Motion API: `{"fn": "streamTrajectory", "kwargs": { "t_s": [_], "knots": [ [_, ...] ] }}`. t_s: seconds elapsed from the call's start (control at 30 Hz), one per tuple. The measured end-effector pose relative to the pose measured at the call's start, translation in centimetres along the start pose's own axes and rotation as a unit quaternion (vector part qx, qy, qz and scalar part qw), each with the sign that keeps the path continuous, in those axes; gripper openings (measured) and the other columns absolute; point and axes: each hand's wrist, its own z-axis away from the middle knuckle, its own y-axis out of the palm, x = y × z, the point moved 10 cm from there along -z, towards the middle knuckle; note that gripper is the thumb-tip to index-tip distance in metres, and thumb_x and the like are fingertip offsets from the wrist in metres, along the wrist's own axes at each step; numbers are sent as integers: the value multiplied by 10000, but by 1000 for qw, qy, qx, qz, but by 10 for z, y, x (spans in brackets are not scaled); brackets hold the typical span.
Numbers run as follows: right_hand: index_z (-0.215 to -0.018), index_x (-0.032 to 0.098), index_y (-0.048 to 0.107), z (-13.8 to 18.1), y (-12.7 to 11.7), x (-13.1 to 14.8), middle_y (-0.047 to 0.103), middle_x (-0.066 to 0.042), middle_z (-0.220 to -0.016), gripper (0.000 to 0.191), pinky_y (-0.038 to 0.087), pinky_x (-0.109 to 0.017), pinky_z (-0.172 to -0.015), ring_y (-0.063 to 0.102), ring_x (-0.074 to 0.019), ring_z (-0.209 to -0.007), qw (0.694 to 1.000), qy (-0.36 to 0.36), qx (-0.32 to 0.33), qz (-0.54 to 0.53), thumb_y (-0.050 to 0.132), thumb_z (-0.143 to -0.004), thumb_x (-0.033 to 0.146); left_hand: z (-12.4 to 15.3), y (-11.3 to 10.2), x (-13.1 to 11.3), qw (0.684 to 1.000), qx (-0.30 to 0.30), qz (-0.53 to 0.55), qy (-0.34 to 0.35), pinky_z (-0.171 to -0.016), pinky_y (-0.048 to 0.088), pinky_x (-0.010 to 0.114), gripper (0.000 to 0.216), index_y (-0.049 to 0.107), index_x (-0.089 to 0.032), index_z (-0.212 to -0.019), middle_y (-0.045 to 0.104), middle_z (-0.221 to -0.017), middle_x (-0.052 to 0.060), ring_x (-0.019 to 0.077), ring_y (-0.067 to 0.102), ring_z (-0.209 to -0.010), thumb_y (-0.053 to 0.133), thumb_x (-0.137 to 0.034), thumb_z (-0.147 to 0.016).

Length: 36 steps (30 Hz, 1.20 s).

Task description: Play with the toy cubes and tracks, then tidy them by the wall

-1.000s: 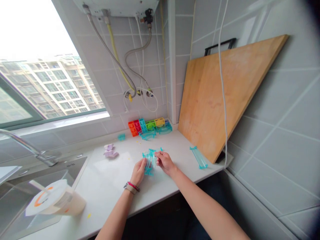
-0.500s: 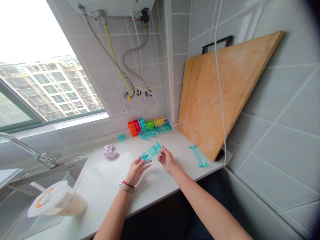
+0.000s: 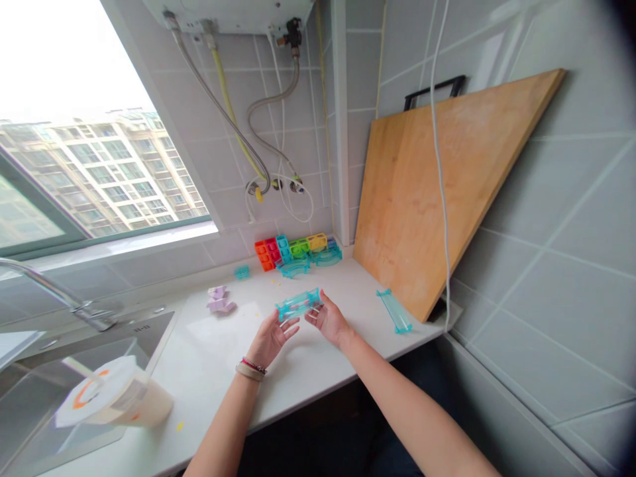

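A clear teal plastic track piece [image 3: 299, 304] is held level above the white counter [image 3: 213, 358] between both my hands. My left hand [image 3: 271, 337] pinches its left end with thumb and fingertips, palm up. My right hand [image 3: 328, 320] grips its right end. Another straight teal track piece [image 3: 395, 311] lies on the counter to the right, near the wooden board. At the back wall stands a row of coloured blocks [image 3: 291, 249] with curved teal pieces [image 3: 294, 267] in front.
A large wooden board [image 3: 437, 185] leans on the right wall, with a white cable [image 3: 440, 165] hanging over it. Small purple pieces [image 3: 219, 299] and a teal bit [image 3: 241, 271] lie mid-counter. A lidded paper cup [image 3: 112, 401] lies by the sink [image 3: 59, 371] and tap [image 3: 54, 295].
The teal piece was lifted off the counter and turned from upright and bunched between my hands to a level, horizontal hold. My hands moved slightly apart.
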Motion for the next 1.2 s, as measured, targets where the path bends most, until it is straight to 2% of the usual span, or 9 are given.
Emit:
{"fn": "streamTrajectory", "kwargs": {
  "t_s": [0.1, 0.27, 0.5, 0.7, 0.8, 0.93, 1.1, 1.2],
  "knots": [
    [-914, 197, 704, 3, 3, -2, 742, 10, -793, 348, 595, -317, -757, 664, -135, -662, 1000, 10, 11, -2, 814, -808, 510, 0, -1, 4, 1000, -1, 11, -28, -849, 610, 378, 304, 695, -189, -1169, 777, -1092, 93, 240, 755, -961, 602, -414, -988],
    [-934, 187, 708, 8, 10, -4, 751, -7, -828, 345, 590, -347, -815, 680, -152, -709, 999, 24, 34, 4, 820, -806, 487, 3, 4, 5, 998, 9, 24, -55, -835, 604, 383, 391, 694, -168, -1204, 772, -1139, 130, 263, 751, -992, 526, -468, -1016],
    [-956, 197, 706, 9, 13, -7, 763, -8, -849, 336, 583, -340, -816, 685, -156, -730, 998, 37, 48, 11, 798, -819, 490, 7, 10, 1, 998, 14, 31, -50, -819, 591, 349, 380, 694, -189, -1207, 775, -1129, 103, 239, 744, -966, 539, -472, -1005],
    [-1005, 171, 724, 13, 17, -9, 755, -34, -836, 388, 581, -335, -814, 710, -176, -772, 996, 58, 65, 24, 737, -857, 529, 8, 14, 0, 999, 22, 23, -43, -789, 588, 331, 423, 686, -180, -1239, 746, -1218, 119, 229, 731, -972, 566, -496, -986],
    [-993, 149, 731, 16, 21, -10, 758, -55, -829, 423, 574, -334, -824, 716, -185, -793, 994, 71, 72, 31, 727, -857, 549, 7, 12, 0, 999, 20, 26, -37, -795, 586, 328, 417, 696, -185, -1214, 758, -1174, 105, 221, 730, -957, 587, -509, -976],
    [-1022, 131, 735, 20, 25, -14, 769, -85, -901, 475, 564, -342, -843, 722, -209, -890, 991, 90, 91, 42, 754, -826, 564, 6, 5, -1, 999, 3, 43, -30, -792, 582, 307, 413, 713, -202, -1157, 776, -1074, 69, 193, 731, -911, 594, -547, -962],
    [-1034, 170, 729, 21, 30, -15, 775, -67, -968, 454, 552, -354, -884, 708, -205, -955, 988, 88, 115, 54, 797, -793, 549, 4, 1, 0, 998, -15, 60, -32, -762, 590, 303, 452, 703, -203, -1186, 775, -1075, 78, 193, 739, -887, 571, -575, -966],
    [-1055, 191, 714, 25, 37, -13, 768, -80, -1074, 469, 552, -357, -872, 703, -218, -997, 985, 78, 134, 75, 818, -769, 547, 3, -1, 1, 997, -26, 63, -30, -740, 603, 317, 470, 693, -210, -1204, 769, -1105, 83, 207, 743, -901, 550, -592, -972]
  ]
}}
